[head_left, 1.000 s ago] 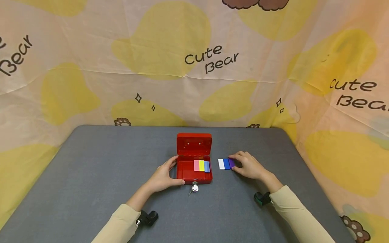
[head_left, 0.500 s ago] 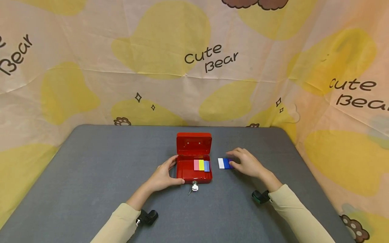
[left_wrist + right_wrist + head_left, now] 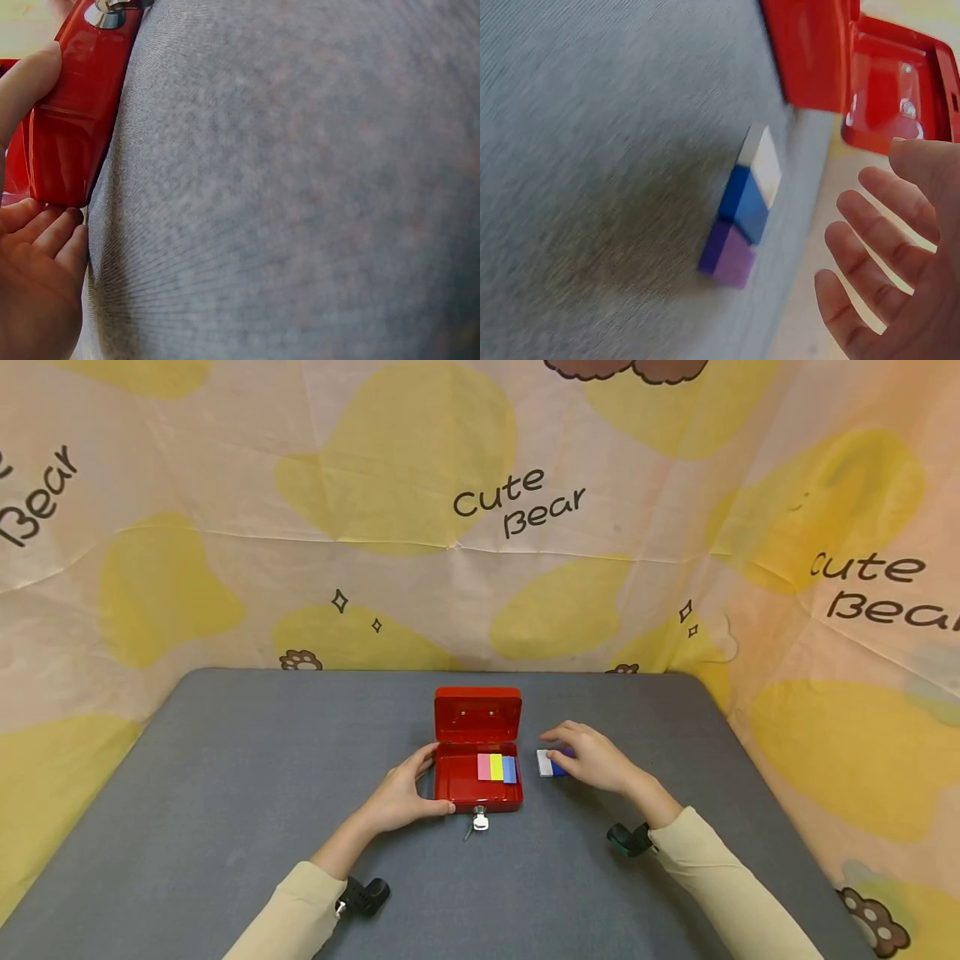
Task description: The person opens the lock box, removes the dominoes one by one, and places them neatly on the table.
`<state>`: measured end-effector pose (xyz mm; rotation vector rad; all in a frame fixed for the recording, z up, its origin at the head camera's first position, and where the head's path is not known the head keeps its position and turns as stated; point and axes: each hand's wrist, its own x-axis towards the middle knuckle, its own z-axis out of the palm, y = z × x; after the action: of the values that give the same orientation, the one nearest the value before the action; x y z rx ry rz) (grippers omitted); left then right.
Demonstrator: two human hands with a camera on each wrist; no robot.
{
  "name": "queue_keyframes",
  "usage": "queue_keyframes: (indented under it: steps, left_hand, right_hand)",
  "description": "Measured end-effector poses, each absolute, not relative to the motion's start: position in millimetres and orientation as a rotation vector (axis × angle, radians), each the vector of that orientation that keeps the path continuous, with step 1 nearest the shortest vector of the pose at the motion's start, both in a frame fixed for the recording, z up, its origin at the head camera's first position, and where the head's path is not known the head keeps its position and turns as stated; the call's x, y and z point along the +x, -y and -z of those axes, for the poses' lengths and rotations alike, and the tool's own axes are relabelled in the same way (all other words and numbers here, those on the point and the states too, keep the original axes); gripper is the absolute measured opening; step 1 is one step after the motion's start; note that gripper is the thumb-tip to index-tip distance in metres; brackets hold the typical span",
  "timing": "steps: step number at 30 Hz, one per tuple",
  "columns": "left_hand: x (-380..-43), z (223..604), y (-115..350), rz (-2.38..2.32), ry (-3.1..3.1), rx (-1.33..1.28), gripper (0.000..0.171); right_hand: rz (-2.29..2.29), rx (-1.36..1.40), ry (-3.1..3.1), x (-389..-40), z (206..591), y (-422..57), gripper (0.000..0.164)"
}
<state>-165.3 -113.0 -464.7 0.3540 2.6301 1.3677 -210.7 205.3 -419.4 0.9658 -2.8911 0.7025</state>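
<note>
A red cash box [image 3: 456,783] stands with its lid [image 3: 477,713] raised. Pink [image 3: 483,767], yellow [image 3: 497,767] and light blue [image 3: 509,770] blocks lie side by side in its right half. My left hand [image 3: 397,795] holds the box's left end, thumb at the front corner and fingers along the side. To the right of the box, a white block [image 3: 767,169], a blue block [image 3: 745,205] and a purple block [image 3: 729,256] form a row on the table. Over that row, my right hand [image 3: 596,762] hovers with fingers spread, holding nothing and partly hiding the blue and purple blocks.
A key set [image 3: 481,821] hangs from the lock on the box's front. The grey cloth-covered table [image 3: 247,752] meets a printed fabric backdrop [image 3: 405,468] behind and at the sides. Each wrist carries a small black camera.
My right hand has let go of the purple block and shifted left above the row, toward the white block. The left hand and the box have stayed in place.
</note>
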Motion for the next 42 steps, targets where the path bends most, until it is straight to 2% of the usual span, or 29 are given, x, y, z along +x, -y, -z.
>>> queue_keyframes:
  steps: [42]
  left_hand:
    - [-165, 462, 114, -1.372, -2.611, 0.369, 0.094]
  right_hand:
    - [-0.914, 1.006, 3.202, -211, 387, -135, 0.031]
